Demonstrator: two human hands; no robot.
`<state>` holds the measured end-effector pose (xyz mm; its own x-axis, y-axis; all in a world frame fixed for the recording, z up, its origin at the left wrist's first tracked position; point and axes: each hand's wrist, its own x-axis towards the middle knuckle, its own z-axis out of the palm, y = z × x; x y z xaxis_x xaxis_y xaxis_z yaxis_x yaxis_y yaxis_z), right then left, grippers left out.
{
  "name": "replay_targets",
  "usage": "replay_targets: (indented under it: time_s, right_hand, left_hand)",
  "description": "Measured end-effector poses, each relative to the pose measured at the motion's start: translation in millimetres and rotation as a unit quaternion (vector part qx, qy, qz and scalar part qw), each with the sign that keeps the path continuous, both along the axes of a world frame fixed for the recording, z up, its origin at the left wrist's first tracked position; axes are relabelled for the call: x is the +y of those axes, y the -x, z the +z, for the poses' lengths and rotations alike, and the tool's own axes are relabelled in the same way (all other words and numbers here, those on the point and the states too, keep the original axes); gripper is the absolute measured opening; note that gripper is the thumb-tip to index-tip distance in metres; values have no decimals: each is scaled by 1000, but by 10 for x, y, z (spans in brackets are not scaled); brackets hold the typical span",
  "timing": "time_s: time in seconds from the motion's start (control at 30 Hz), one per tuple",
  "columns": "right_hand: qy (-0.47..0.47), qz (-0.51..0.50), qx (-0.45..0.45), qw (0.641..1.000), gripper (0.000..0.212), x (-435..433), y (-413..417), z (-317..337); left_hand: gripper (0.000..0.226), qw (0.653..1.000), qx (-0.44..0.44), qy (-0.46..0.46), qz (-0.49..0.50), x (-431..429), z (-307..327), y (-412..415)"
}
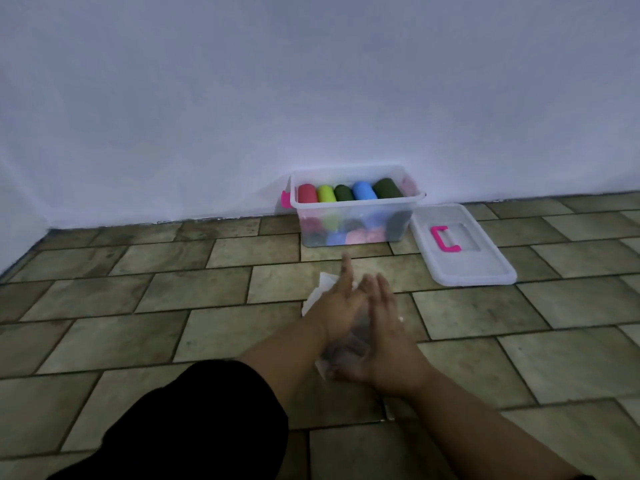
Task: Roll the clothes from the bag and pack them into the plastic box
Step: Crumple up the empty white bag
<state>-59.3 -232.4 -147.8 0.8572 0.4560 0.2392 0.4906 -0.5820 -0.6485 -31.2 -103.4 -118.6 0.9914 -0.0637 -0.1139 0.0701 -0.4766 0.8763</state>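
A clear plastic box (356, 200) with pink latches stands against the wall, filled with several rolled clothes in red, lime, dark green and blue. On the floor in front of it lies a thin white plastic bag (320, 292). My left hand (341, 299) and my right hand (384, 327) both lie on the bag with straight fingers, pressing it flat side by side. Most of the bag is hidden under my hands.
The box's clear lid (460, 244) with a pink handle lies flat on the floor to the right of the box. A white wall runs behind. My black-clad knee (194, 420) is at the lower left. The floor is greenish tile.
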Motion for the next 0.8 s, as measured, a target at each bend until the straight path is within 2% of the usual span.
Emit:
replay_targets:
  time_s: [0.03, 0.07, 0.1, 0.17, 0.27, 0.33, 0.4, 0.47, 0.5, 0.6, 0.67, 0.8]
  right_hand:
    - [58, 19, 25, 998, 132, 42, -51, -6]
    - [119, 23, 38, 992, 130, 82, -97, -33]
    - [172, 22, 39, 984, 125, 120, -132, -72]
    - [219, 14, 37, 975, 106, 175, -182, -136]
    - [194, -24, 15, 981, 73, 130, -283, -165]
    - [165, -77, 29, 983, 61, -36, -376, -121]
    - [150, -142, 48, 977, 56, -300, -444, -70]
    - [170, -208, 57, 962, 54, -587, -440, -37]
    - [194, -241, 59, 949, 55, -706, -404, -32]
    - [216, -311, 103, 920, 60, -939, -160, -95]
    - [180, -330, 93, 922, 62, -1003, 29, -197]
    - [161, -343, 50, 924, 57, -1051, 148, -295]
  left_hand:
    - [72, 996, 6, 88, 33, 21, 34, -14]
    - [80, 989, 10, 136, 56, 48, 60, -27]
    - [86, 988, 8, 134, 69, 77, 84, -27]
    - [84, 995, -15, 63, 81, 157, 82, -32]
    - [59, 988, -114, -63, 79, 275, 12, -16]
    - [52, 976, -157, -125, 82, 299, -31, 39]
    - [57, 961, -152, -225, 60, 283, -126, 93]
    - [69, 939, -92, -333, -5, 183, -254, 167]
    - [73, 931, -59, -359, -41, 102, -327, 197]
    - [82, 907, -9, -407, -111, -183, -559, 292]
    - [89, 889, -32, -444, -106, -266, -674, 327]
    - [92, 884, -64, -455, -83, -260, -778, 262]
